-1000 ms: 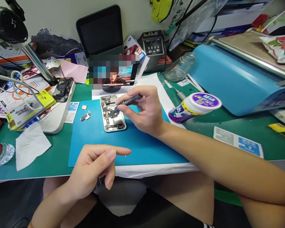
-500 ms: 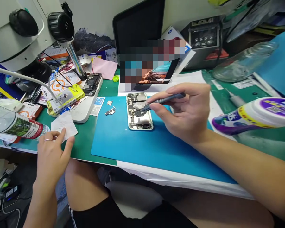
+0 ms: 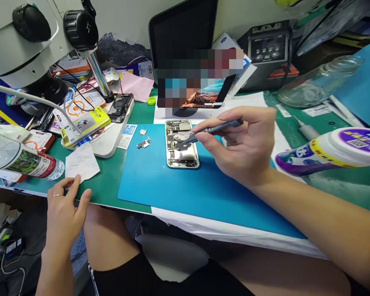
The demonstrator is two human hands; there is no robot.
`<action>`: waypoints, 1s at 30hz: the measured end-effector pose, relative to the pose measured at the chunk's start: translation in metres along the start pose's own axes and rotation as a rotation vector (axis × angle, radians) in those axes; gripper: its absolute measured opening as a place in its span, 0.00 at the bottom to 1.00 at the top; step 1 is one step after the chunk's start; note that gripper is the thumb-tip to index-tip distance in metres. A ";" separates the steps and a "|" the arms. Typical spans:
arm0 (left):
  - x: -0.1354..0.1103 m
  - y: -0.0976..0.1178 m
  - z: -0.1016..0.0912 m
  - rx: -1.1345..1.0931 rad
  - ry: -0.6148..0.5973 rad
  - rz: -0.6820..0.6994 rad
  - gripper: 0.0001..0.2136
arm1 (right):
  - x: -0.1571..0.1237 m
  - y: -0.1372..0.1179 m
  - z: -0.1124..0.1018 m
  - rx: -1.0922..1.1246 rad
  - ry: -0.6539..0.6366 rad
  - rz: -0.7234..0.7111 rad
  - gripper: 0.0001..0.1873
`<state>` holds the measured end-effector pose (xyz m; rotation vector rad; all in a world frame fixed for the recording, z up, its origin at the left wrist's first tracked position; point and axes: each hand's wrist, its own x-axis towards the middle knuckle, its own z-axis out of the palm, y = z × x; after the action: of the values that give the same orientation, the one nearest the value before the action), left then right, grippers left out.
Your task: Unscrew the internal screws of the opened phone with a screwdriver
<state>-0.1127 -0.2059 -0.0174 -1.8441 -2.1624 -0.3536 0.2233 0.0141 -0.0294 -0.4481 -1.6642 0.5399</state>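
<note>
An opened phone (image 3: 181,144) lies face down on a blue mat (image 3: 172,185), its inner parts showing. My right hand (image 3: 239,142) pinches a thin dark screwdriver (image 3: 214,130), whose tip rests on the phone's middle. My left hand (image 3: 64,211) hovers at the table's front left edge with fingers loosely apart and nothing in them, just below a white tissue (image 3: 81,162). A ring is on one finger. Two small metal parts (image 3: 143,138) lie on the mat left of the phone.
A microscope (image 3: 33,37) stands at the back left over a white base (image 3: 109,139) with boxes and another phone board. A water bottle (image 3: 21,158) lies at the left. A purple-capped tube (image 3: 329,150), a glass jar (image 3: 314,82) and a tablet (image 3: 185,37) stand behind and right.
My view swung left, then settled. My left hand went from the blue mat's front edge to the tissue at the left, then drew back slightly. The right hand keeps the screwdriver on the phone.
</note>
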 end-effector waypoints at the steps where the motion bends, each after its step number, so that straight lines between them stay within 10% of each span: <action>1: -0.001 0.000 -0.001 -0.010 0.019 0.013 0.21 | 0.000 0.000 0.000 -0.008 0.002 -0.002 0.25; 7: 0.007 0.037 -0.004 -0.216 0.160 0.149 0.20 | 0.001 0.000 0.002 -0.010 -0.009 -0.015 0.23; 15: 0.071 0.148 -0.002 -0.253 -0.134 0.548 0.21 | 0.002 0.002 0.005 0.054 -0.005 0.101 0.21; 30: 0.087 0.156 0.013 -0.378 -0.139 0.449 0.15 | 0.001 0.002 0.012 0.125 -0.040 0.286 0.20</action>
<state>0.0278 -0.0970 0.0030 -2.5568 -1.7710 -0.5743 0.2114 0.0157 -0.0311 -0.5908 -1.6034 0.8639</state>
